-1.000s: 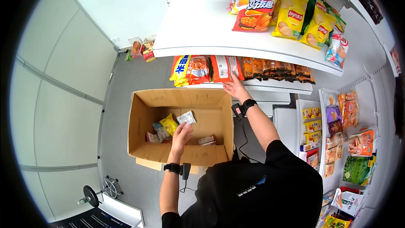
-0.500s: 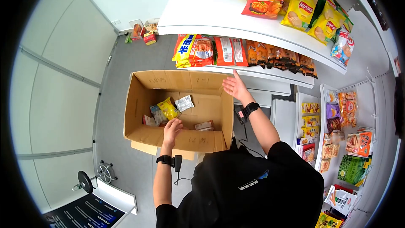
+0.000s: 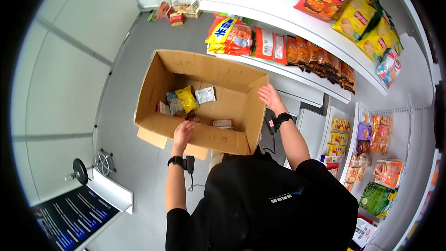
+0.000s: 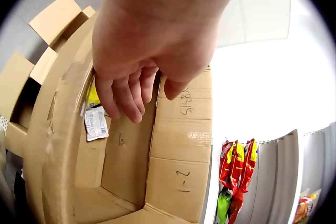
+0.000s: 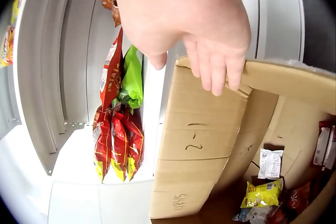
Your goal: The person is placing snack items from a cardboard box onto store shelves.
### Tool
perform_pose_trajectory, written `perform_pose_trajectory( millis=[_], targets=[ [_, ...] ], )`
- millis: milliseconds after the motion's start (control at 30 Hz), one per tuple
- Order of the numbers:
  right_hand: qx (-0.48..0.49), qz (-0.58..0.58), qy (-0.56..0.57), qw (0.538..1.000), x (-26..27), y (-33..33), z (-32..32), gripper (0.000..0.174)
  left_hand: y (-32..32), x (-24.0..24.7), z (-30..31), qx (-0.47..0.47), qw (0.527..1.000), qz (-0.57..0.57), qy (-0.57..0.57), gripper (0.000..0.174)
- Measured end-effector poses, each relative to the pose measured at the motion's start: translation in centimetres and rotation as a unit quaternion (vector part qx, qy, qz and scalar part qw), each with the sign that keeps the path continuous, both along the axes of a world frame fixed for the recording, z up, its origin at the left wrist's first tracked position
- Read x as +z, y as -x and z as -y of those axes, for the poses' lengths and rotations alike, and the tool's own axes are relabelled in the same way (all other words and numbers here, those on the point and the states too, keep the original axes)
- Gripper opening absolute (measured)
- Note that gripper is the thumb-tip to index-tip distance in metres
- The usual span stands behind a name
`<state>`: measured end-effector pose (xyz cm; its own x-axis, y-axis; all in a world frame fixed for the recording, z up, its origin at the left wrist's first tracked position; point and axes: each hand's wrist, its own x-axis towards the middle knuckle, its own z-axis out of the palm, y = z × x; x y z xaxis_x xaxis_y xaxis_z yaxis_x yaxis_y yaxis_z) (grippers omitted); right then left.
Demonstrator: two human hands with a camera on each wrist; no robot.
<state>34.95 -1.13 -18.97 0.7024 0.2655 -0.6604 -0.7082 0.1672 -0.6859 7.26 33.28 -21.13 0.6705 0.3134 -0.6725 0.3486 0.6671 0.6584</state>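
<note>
A large cardboard box (image 3: 211, 135) stands with its top flaps folded out, holding several snack packets. Inside are a yellow packet (image 3: 186, 99), a silver-white sachet (image 3: 205, 95) and a red-and-white pack (image 3: 223, 124). My left hand (image 3: 184, 131) hangs at the box's near wall with loosely bent fingers and holds nothing; in the left wrist view its fingertips reach over the opening. At the far right corner my right hand (image 3: 271, 96) has its fingers extended, right at the rim in the right wrist view, with nothing in its grasp.
Behind the box, a low shelf (image 3: 278, 67) carries red snack bags (image 3: 271, 45) and brown packets (image 3: 311, 56). A higher white shelf (image 3: 260, 2) with chip bags overhangs it. More stocked shelves stand at the right. A cable (image 3: 274, 143) hangs from the right wrist camera.
My right hand has left the red bag on the low shelf and come to the box's right rim. My left hand has drawn back from over the sachet to the near wall.
</note>
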Motion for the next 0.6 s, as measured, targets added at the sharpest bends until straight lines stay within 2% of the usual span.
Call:
perform_pose_trajectory(
  millis=[67,267,367,600],
  targets=[
    [-0.004,-0.005,-0.007,1.000,-0.3,0.2,0.2,0.073,0.0,0.0,0.6,0.002,1.000,0.011,-0.018,0.028],
    [0.019,0.000,0.004,1.000,-0.6,-0.2,0.2,0.072,1.0,1.7,0.0,0.053,0.997,0.049,-0.033,0.029],
    [0.025,0.002,0.017,1.000,-0.3,-0.2,-0.1,0.073,1.7,1.9,-1.6,0.102,0.992,0.009,-0.071,0.027],
    [0.048,-0.010,0.053,0.997,-0.3,-0.7,-0.5,0.074,1.7,3.4,-2.6,0.091,0.991,-0.053,-0.082,0.028]
  ],
)
